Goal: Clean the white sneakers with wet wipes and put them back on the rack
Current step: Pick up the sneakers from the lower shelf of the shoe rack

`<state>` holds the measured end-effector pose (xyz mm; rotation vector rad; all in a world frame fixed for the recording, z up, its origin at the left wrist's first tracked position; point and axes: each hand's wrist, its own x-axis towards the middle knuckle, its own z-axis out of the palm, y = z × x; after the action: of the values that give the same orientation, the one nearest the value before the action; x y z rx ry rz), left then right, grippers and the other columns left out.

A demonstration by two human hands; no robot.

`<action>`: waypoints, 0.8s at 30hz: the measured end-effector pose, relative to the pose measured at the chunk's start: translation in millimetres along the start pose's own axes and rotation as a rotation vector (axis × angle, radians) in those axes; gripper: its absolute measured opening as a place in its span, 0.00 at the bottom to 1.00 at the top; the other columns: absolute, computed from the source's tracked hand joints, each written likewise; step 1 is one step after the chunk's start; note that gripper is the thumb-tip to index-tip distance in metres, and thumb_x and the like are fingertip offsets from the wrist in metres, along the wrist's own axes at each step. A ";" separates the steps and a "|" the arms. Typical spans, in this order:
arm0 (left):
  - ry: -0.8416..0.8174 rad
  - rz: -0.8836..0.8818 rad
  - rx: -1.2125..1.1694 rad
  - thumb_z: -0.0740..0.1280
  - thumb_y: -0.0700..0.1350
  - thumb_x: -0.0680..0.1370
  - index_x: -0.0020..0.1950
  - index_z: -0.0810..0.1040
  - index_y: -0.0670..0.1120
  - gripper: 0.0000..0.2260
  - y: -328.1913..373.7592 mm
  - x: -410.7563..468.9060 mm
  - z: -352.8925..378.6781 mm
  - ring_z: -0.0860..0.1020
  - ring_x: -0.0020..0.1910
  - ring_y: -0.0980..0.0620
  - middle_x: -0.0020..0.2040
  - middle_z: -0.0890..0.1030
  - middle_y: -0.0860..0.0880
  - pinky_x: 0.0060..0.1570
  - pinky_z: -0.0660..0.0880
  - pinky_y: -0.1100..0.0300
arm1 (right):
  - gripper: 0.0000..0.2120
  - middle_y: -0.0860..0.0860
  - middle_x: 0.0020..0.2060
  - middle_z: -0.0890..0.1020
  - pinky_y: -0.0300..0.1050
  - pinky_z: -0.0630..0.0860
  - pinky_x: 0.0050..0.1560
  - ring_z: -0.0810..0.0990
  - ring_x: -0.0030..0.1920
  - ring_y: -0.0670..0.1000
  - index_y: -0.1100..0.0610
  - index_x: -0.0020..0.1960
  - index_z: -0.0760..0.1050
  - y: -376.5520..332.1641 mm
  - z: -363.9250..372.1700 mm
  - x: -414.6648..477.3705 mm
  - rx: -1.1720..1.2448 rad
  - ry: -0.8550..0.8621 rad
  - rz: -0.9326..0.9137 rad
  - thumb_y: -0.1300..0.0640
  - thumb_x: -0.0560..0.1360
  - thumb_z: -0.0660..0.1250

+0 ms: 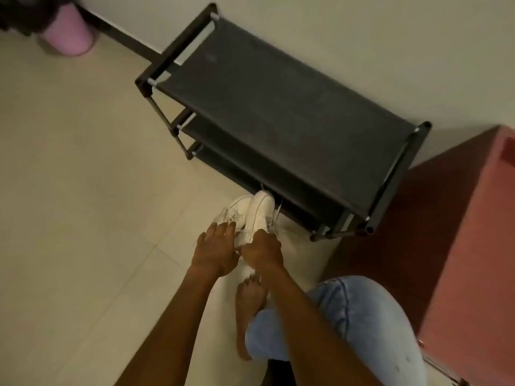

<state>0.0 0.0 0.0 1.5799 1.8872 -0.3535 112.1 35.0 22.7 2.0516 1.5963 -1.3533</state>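
Two white sneakers sit side by side just in front of the black shoe rack [267,112], toes pointing toward its lower shelves. My right hand [262,250] grips the heel end of the right sneaker [262,210], fingers curled over it. My left hand [216,250] has straight, spread fingers touching the heel of the left sneaker [237,211]. Loose white laces trail beside the shoes. No wet wipe shows in the view.
The rack stands against a pale wall on a beige tiled floor. A reddish-brown cabinet [459,232] is close on the right. A pink bin [68,32] sits far left by the wall. My bare foot [249,305] and jeans-clad knee [348,316] are below my hands.
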 end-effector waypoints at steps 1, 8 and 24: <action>-0.025 -0.012 0.005 0.64 0.52 0.82 0.83 0.52 0.47 0.34 -3.6 6.4 5.8 0.51 0.82 0.41 0.83 0.56 0.45 0.79 0.56 0.45 | 0.25 0.57 0.64 0.74 0.51 0.76 0.60 0.73 0.64 0.58 0.58 0.68 0.70 -1.9 7.1 8.5 0.016 -0.029 0.009 0.50 0.74 0.70; -0.118 -0.082 -0.083 0.64 0.54 0.82 0.82 0.52 0.46 0.33 -25.9 52.5 41.5 0.57 0.80 0.41 0.82 0.57 0.44 0.70 0.70 0.41 | 0.27 0.61 0.69 0.68 0.51 0.74 0.62 0.70 0.66 0.60 0.63 0.71 0.67 10.1 44.2 55.9 0.098 -0.016 0.175 0.51 0.76 0.67; -0.289 -0.042 -0.011 0.68 0.41 0.78 0.74 0.71 0.50 0.23 -57.2 99.7 97.3 0.69 0.72 0.39 0.75 0.67 0.43 0.64 0.77 0.43 | 0.27 0.61 0.68 0.70 0.46 0.69 0.63 0.70 0.67 0.59 0.62 0.72 0.66 24.2 78.1 95.2 0.172 -0.088 0.431 0.51 0.77 0.65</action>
<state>-32.1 7.4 -147.0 1.3996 1.6976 -0.5570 90.8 37.9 -100.9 2.2262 0.9530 -1.4263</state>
